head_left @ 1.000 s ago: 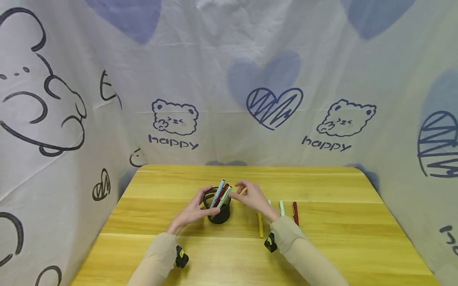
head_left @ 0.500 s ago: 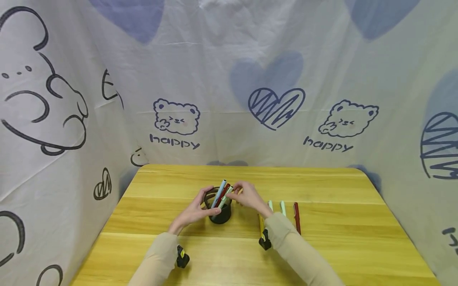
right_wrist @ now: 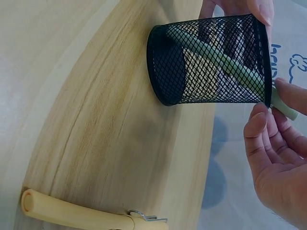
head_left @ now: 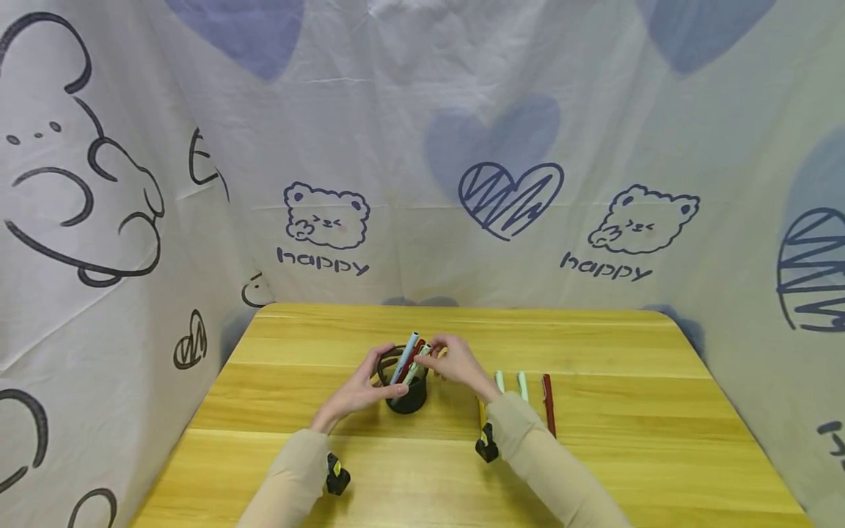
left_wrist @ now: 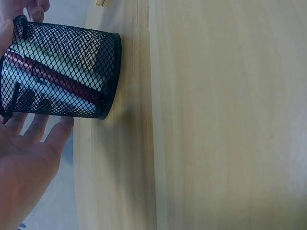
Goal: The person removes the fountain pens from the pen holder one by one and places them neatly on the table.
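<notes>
A black wire-mesh pen holder [head_left: 407,400] stands on the table, with a light blue pen [head_left: 405,357], a dark red pen [left_wrist: 57,79] and a light green pen [right_wrist: 225,62] leaning inside. My left hand [head_left: 359,389] holds the holder from the left, fingers round its far side and thumb across the near side. At the holder's rim, my right hand [head_left: 458,363] pinches the upper end of the light green pen between thumb and fingers. The pen's lower end is inside the mesh.
Right of the holder lie a yellow pen [right_wrist: 76,211], two pale green pens [head_left: 522,385] and a dark red pen [head_left: 549,403], partly hidden by the right forearm. The wooden table [head_left: 627,411] is enclosed by a printed cloth [head_left: 409,235] behind and at the sides.
My right hand has moved slightly left and down onto the light green pen's end and now pinches it. My left hand keeps holding the pen holder in place.
</notes>
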Demonstrator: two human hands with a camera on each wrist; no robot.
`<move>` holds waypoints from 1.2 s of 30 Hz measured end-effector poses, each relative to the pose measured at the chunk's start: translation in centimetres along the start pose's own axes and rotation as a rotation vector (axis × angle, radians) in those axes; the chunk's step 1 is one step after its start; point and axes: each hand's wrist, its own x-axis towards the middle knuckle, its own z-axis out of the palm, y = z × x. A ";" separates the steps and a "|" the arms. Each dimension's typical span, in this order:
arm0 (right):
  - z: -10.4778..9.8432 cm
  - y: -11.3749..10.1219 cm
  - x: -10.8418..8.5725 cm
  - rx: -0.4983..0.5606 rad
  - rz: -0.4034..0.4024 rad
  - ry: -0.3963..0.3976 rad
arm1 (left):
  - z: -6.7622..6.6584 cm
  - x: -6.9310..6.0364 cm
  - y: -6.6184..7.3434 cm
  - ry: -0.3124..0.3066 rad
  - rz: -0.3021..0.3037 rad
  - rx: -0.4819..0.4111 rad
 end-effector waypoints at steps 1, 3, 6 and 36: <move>0.0 0.0 0.0 0.006 0.001 0.002 | 0.0 0.0 -0.1 -0.001 0.000 -0.001; 0.0 0.1 -0.1 0.019 0.003 0.011 | 0.0 0.1 -0.2 -0.002 0.003 -0.004; 0.0 0.2 -0.2 0.060 0.007 0.028 | 0.0 0.2 -0.3 0.000 0.013 -0.008; -1.8 0.4 -2.1 0.466 -0.046 0.161 | 0.1 0.2 -0.3 -0.005 0.046 -0.007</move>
